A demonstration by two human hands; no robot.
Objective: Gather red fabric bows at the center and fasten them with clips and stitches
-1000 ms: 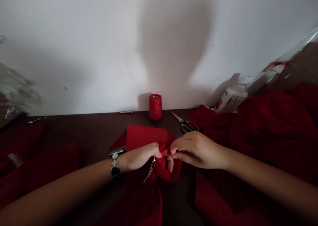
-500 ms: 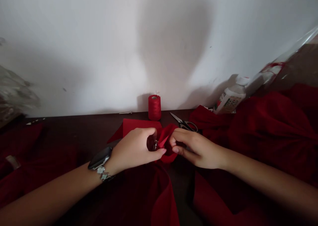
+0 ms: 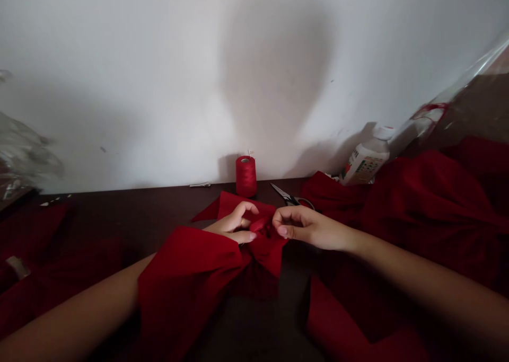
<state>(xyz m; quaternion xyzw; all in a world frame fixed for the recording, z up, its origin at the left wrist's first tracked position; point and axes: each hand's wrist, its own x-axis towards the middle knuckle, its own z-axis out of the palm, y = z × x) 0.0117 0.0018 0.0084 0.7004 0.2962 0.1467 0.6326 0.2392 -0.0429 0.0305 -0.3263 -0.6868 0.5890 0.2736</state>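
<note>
A piece of red cloth (image 3: 186,272) is gathered into a bunch at the middle of the dark table (image 3: 131,219). My left hand (image 3: 234,225) curls round the gathered centre from the left, and a flap of the cloth lies over its wrist. My right hand (image 3: 302,227) pinches the same bunch from the right with thumb and fingers pressed together. A metal clip seen earlier in the cloth is hidden now.
A red thread spool (image 3: 246,175) stands at the wall, with scissors (image 3: 291,197) to its right. A white bottle (image 3: 365,162) leans at the back right beside a heap of red cloth (image 3: 429,203) and clear plastic wrap (image 3: 457,107). More red cloth (image 3: 35,256) lies at left.
My left hand turned over and moved further from me, and a flap of the cloth came up over its wrist, hiding the watch. The metal clip went out of sight.
</note>
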